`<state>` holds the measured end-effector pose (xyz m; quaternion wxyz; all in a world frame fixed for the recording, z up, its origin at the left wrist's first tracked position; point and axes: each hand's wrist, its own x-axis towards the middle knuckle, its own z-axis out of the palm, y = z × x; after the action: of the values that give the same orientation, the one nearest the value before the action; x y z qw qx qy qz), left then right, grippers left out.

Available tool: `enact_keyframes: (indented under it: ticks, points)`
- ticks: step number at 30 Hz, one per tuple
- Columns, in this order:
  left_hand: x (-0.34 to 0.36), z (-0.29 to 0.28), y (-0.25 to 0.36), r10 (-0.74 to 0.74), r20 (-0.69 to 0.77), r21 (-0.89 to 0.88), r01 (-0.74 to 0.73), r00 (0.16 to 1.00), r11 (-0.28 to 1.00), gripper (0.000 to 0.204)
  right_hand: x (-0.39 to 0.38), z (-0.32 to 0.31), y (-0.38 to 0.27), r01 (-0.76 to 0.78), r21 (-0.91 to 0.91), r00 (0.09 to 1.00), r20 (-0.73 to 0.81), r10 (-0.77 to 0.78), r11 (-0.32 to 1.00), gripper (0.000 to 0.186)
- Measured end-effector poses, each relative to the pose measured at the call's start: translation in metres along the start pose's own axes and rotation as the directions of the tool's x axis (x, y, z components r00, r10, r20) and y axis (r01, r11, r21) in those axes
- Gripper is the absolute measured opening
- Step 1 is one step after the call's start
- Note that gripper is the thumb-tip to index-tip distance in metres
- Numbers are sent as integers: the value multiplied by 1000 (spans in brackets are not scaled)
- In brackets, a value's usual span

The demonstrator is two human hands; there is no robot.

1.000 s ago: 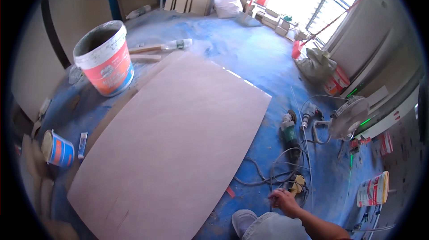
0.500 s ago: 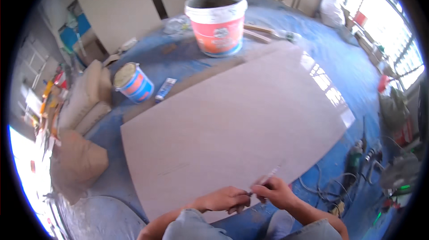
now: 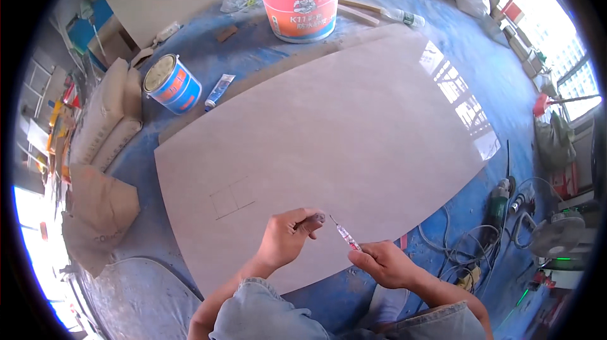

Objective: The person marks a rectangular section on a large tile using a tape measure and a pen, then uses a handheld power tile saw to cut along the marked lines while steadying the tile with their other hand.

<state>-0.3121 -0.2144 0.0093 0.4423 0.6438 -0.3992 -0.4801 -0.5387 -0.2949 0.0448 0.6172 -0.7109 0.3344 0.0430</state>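
My right hand [image 3: 384,265] grips a slim white pen [image 3: 348,235] with red markings, its thin tip pointing up and left. A little left of that tip, my left hand [image 3: 288,235] pinches a small grey piece [image 3: 319,218], too small to name for sure. Both hands are over the near part of a large pale, glossy slab [image 3: 322,125] lying on the blue-covered floor. Thin dark lines [image 3: 231,197] form small rectangles on the slab, left of my hands.
Beyond the slab stand a large bucket [image 3: 297,5], a smaller can [image 3: 172,84] and a tube [image 3: 219,90]. Sacks [image 3: 101,115] and brown paper [image 3: 101,220] lie left. An angle grinder [image 3: 496,207], cables and a fan [image 3: 556,234] are at right. A window [image 3: 569,36] is back right.
The view has swung round to face the slab squarely. My left hand has come into view and risen; both hands are now apart, with the pen pointing toward the left one.
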Motion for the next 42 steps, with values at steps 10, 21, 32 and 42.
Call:
enact_keyframes:
  ticks: [10,21,32,42]
  points:
    - [1,2,-10,400,65,297,-401,914,867,26,3,-4,2,-99,-81,983,145,110,992,52]
    - [-4,-6,-17,271,414,529,-472,869,706,35,10,11,17,157,-618,919,-194,-342,770,18]
    - [-1,14,-13,266,469,574,-519,842,633,30,7,11,14,-109,-142,983,-161,85,984,29]
    - [-16,31,-26,366,328,449,-484,871,751,42,-51,2,104,-383,563,883,-10,469,732,31]
